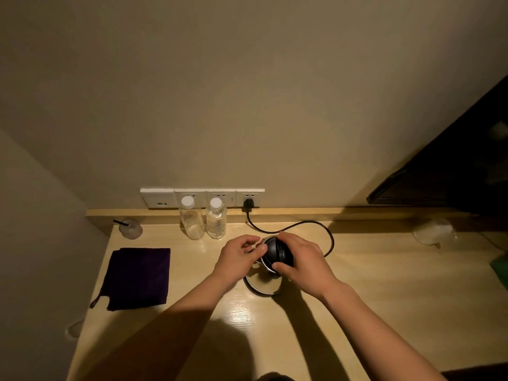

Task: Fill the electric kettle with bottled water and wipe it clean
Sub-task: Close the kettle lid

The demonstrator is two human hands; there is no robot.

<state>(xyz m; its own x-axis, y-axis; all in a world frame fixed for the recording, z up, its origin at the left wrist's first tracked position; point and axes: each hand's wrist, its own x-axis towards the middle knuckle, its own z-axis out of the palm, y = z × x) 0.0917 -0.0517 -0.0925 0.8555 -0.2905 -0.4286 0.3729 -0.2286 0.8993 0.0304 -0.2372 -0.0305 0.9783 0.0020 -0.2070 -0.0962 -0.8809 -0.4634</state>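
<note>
1. The kettle [270,264] is a shiny steel one with a black lid, sitting roughly mid-surface, a bit toward the back edge. You mostly see it from above, so the lid and a curve of metal body are all that show.
2. Both hands are on it. The right hand [301,264] is wrapped over the lid side, fingers curled and pressed against the black top. The left hand [242,255] comes in from the other side with its fingers bunched at the rim, pinching something small and pale there; can't tell what it is.
3. Two water bottles stand side by side at the back edge, both capped in white: the left bottle [191,220] looks nearly empty, the right bottle [216,218] has more in it.
4. One dark purple cloth [138,277] lies folded flat near the left edge of the wooden surface [384,284], well apart from the kettle.
5. One black cord [310,224] loops behind the kettle up to a plug [248,203] in the wall socket strip [202,198].
6. One small glass jar [130,228] with a black stick sits in the back left corner.
</note>
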